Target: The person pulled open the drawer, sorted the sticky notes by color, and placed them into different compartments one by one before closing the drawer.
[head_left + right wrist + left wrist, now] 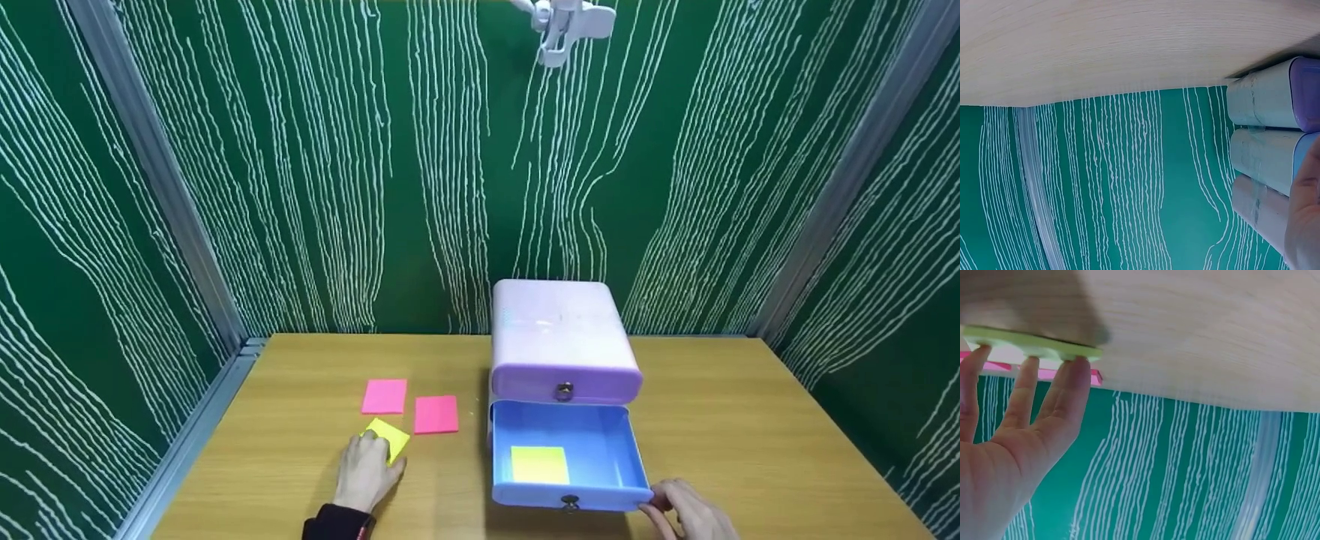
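My left hand (369, 469) rests its fingertips on a yellow sticky note pad (390, 436) on the table; in the left wrist view the fingers (1072, 394) look fairly straight against the pad (1027, 343). Just beyond it lie a pink pad (385, 396) and a deeper pink pad (436, 415). A blue drawer (600, 431) stands pulled out, with a yellow sticky note pad (540, 464) inside, toward its front left. At the drawer's front right corner, my right hand (690, 510) pinches the edge between thumb and fingers. Most of that hand is out of frame in the right wrist view.
Above the blue drawer sits a closed lavender drawer (562, 330) with a small knob. The right wrist view shows stacked drawer casings (1264, 101), taped together. Green walls (450, 150) with white lines and metal posts (150, 150) enclose the wooden table (712, 405).
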A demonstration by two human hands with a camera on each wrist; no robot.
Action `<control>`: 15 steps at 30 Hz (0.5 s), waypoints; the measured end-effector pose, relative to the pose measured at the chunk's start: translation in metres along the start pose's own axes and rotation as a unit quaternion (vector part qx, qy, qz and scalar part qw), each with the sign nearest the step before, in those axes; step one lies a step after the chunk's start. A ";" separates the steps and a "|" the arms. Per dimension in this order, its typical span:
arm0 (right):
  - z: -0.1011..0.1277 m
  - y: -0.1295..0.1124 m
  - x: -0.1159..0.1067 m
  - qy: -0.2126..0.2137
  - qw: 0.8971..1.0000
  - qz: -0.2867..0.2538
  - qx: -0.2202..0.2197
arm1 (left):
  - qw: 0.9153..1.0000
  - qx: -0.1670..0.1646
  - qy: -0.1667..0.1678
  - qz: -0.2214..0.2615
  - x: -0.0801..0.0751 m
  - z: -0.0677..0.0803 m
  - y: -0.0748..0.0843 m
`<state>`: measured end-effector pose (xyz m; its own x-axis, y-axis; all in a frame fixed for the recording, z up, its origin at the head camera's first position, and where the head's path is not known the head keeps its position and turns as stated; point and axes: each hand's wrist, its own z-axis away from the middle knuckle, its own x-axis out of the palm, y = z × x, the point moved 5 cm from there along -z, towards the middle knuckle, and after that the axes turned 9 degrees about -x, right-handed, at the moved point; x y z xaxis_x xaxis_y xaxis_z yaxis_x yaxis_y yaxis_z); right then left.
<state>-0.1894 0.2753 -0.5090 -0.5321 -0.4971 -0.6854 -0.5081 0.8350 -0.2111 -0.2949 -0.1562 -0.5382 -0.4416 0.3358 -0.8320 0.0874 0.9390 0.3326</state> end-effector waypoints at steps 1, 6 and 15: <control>0.000 0.000 0.000 0.006 1.000 0.000 -0.011 | 1.000 -0.005 -0.005 0.001 -0.001 -0.001 -0.001; 0.001 0.001 0.000 0.008 1.000 -0.008 -0.023 | 0.998 -0.044 -0.041 -0.016 -0.003 -0.002 -0.014; 0.002 0.002 0.000 0.015 0.999 -0.016 -0.025 | 0.993 -0.082 -0.079 0.029 -0.005 -0.003 -0.027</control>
<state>-0.1894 0.2768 -0.5107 -0.5342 -0.5308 -0.6579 -0.5578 0.8061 -0.1974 -0.2974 -0.1838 -0.5414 -0.2942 0.4086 -0.8640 -0.0430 0.8974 0.4391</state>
